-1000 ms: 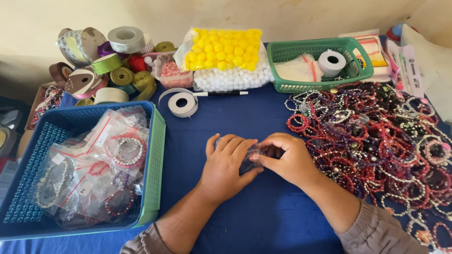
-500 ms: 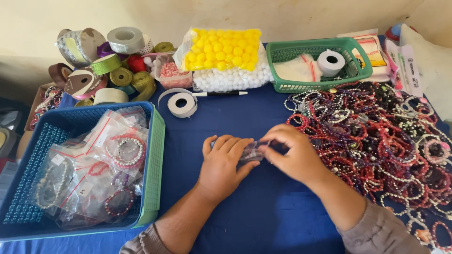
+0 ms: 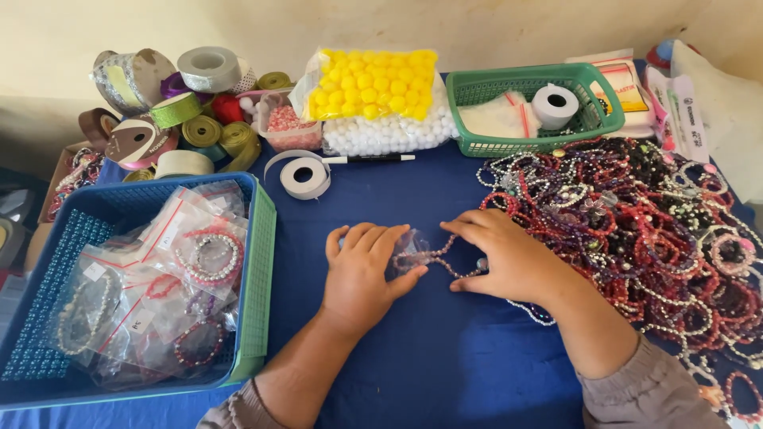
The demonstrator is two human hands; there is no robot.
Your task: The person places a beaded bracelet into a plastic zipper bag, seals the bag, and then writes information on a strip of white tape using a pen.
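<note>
My left hand lies flat on the blue tablecloth and presses down a small clear plastic bag. My right hand rests beside it, fingers pinching a beaded bracelet of pale purple beads that runs from the bag's mouth toward the right palm. Part of the bracelet sits inside the bag. The hands are a few centimetres apart, at the table's middle.
A big heap of beaded bracelets covers the right side. A blue basket on the left holds bagged bracelets. Ribbon rolls, a tape roll, a black pen, bagged yellow and white balls and a green basket line the back.
The hands, close together over the bag before, have drawn apart. My right hand moved right, and the bracelet now stretches between bag and right fingers.
</note>
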